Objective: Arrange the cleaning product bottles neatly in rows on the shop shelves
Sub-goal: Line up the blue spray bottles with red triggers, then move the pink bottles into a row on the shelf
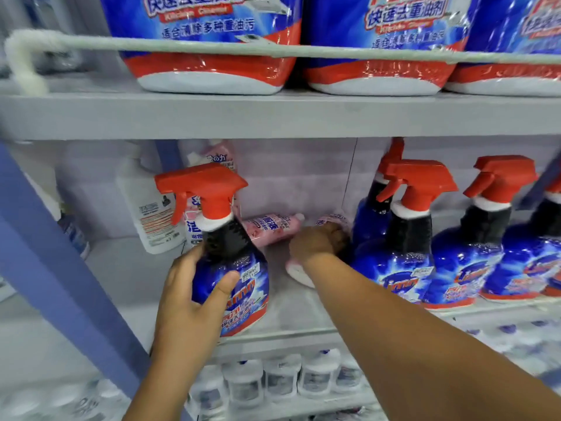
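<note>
On the middle shelf (pixel 303 311) a bare gap runs between the blue spray bottle (pixel 233 278) near the front lip and the row of spray bottles (pixel 403 268) at right. The left hand (pixel 194 287) curls round that bottle's body; the right hand (pixel 315 241) closes over a lying pink bottle (pixel 300 273), its fingers hidden and the label blurred

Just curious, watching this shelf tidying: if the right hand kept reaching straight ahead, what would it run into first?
The right hand already grips a fallen pink bottle. Beyond that, it would probably meet the shelf's pale back wall, though depth is hard to judge.
</note>
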Tool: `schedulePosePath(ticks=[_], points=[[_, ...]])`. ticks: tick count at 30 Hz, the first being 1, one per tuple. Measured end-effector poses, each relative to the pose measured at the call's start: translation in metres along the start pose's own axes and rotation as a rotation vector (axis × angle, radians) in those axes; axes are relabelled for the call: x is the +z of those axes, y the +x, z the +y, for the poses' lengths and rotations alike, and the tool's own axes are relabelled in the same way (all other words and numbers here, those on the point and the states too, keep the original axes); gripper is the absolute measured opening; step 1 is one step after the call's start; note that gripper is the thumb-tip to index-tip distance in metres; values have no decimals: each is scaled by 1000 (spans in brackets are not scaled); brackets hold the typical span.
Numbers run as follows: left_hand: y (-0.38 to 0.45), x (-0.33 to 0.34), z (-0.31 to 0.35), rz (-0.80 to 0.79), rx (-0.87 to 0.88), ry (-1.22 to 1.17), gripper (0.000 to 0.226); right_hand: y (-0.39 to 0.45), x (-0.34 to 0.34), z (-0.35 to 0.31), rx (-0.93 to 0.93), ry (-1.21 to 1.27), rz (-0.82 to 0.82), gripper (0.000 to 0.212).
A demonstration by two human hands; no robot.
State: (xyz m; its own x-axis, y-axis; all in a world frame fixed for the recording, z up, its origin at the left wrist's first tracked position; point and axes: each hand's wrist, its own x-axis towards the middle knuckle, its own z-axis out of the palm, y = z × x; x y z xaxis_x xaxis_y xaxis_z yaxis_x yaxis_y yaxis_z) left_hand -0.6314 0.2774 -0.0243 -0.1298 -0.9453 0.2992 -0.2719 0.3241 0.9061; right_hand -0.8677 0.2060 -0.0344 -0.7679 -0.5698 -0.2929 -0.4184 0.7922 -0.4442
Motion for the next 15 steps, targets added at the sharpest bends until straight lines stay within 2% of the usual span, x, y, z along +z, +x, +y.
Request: schedulePosePath(ticks=[2,4,7,9,11,13,15], points=[[0,-2,-2,-19,-3,-4,52,-8,2,-2,-4,66,63,67],[2,-5,-5,-36,-15,-7,52,-7,8,1,-112,65,24,57],[5,-7,-7,-55,-4,-19,53,4,8,9,-214,134,-64,55],[4,-9,-7,-64,5,-20,53,-5,-3,14,-122,444,-213,47],[4,-10,-5,-69,4,-17,53,-8,-12,21,-54,772,-284,55],[3,-10,-3,-66,7,-26,55,-12,-17,31,-25,891,-284,54],[3,-10,-2,-58,8,-35,57,-26,-19,35,-26,1009,-305,37]])
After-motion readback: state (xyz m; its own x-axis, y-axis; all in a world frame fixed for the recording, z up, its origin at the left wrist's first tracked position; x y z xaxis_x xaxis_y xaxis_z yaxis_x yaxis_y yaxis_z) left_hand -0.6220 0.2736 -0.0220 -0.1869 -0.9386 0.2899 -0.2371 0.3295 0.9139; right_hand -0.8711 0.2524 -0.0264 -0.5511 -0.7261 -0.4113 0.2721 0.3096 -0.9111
